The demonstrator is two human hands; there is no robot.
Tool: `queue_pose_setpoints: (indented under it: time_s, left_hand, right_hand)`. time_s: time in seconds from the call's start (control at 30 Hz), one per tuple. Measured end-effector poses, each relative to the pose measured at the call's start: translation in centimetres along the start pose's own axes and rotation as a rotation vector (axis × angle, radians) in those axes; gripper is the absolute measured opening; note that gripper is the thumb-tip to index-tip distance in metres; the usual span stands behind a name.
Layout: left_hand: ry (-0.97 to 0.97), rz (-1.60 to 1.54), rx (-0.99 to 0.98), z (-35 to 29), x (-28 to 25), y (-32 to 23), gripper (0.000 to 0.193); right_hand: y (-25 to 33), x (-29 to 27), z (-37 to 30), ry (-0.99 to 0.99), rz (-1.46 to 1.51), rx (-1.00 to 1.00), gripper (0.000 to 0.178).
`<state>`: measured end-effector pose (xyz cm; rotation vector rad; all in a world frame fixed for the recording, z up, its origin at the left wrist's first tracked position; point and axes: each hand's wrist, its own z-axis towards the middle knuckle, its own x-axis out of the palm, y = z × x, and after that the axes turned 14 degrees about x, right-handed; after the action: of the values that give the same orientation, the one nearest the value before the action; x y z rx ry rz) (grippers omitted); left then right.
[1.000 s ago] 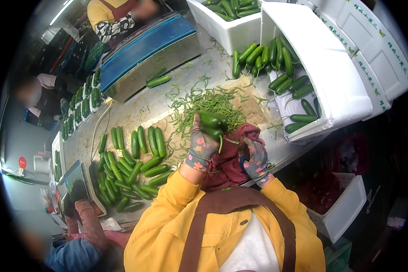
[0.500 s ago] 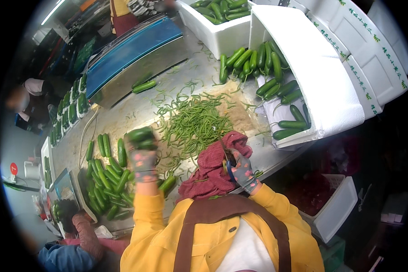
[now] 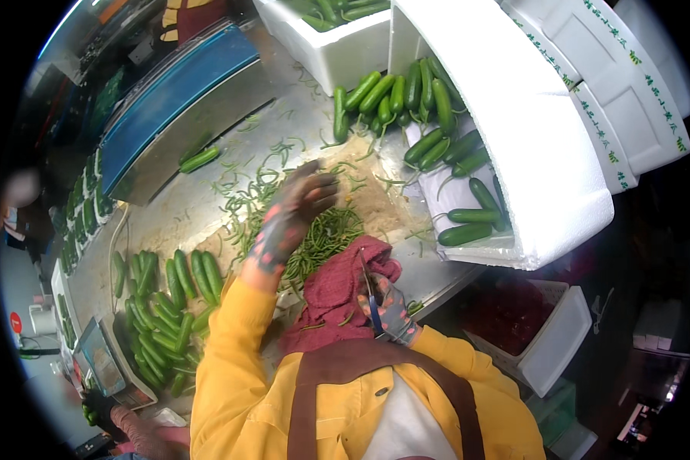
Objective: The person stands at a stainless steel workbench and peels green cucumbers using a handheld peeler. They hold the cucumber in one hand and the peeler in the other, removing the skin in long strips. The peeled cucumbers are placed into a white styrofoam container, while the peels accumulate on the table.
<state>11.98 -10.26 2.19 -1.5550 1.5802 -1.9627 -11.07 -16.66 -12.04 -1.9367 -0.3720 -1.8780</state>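
My left hand, in a grey glove with pink spots, reaches over the pile of thin green cut stems. Its fingers are outstretched, with nothing in them. In my right hand, gloved alike, is a pair of scissors with blue handles, held above a dark red towel at the table's near edge. Beyond my left hand, to the right, green cucumbers spill from a white foam box lying on its side. More cucumbers lie in a group left of my left forearm.
A second foam box of cucumbers stands at the back. A blue-topped metal machine is at the far left, with two cucumbers before it. Wrapped packs line the left edge. At lower left a co-worker's sleeved arm shows.
My left hand has let go of the cucumbers it held and moved right, over the stems. Cucumbers lie at the back of the left group. My right hand still holds the scissors; the view has shifted.
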Motion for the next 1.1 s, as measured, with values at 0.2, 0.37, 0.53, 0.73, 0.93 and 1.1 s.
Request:
queue_pose_setpoints:
  time_s: [0.2, 0.37, 0.53, 0.73, 0.93, 1.1]
  left_hand:
    - [0.685, 1.091, 0.405, 7.9, 7.5, 7.8, 0.049]
    - [0.671, 1.737, 0.373, 10.7, 11.7, 11.7, 0.054]
    - [0.770, 1.514, 0.319, 11.5, 9.3, 12.4, 0.056]
    - [0.745, 0.738, 0.013, 10.5, 1.5, 11.6, 0.071]
    - [0.641, 0.515, 0.348, 1.4, 0.9, 4.1, 0.085]
    - [0.367, -0.135, 0.064, -3.7, 0.3, 2.3, 0.064]
  right_hand:
    - [-1.7, 2.3, -1.9, -0.332, -0.514, -0.296, 0.046]
    - [-2.0, -4.1, -2.5, 0.230, 0.565, 0.142, 0.058]
    - [-1.4, -0.4, -2.2, -0.020, 0.153, -0.055, 0.052]
    - [-1.5, 2.6, -1.8, -0.254, -0.268, -0.198, 0.050]
    - [-2.2, 3.9, -1.3, -0.524, -0.733, -0.384, 0.048]
    - [-2.5, 4.5, -1.0, -0.643, -0.994, -0.513, 0.045]
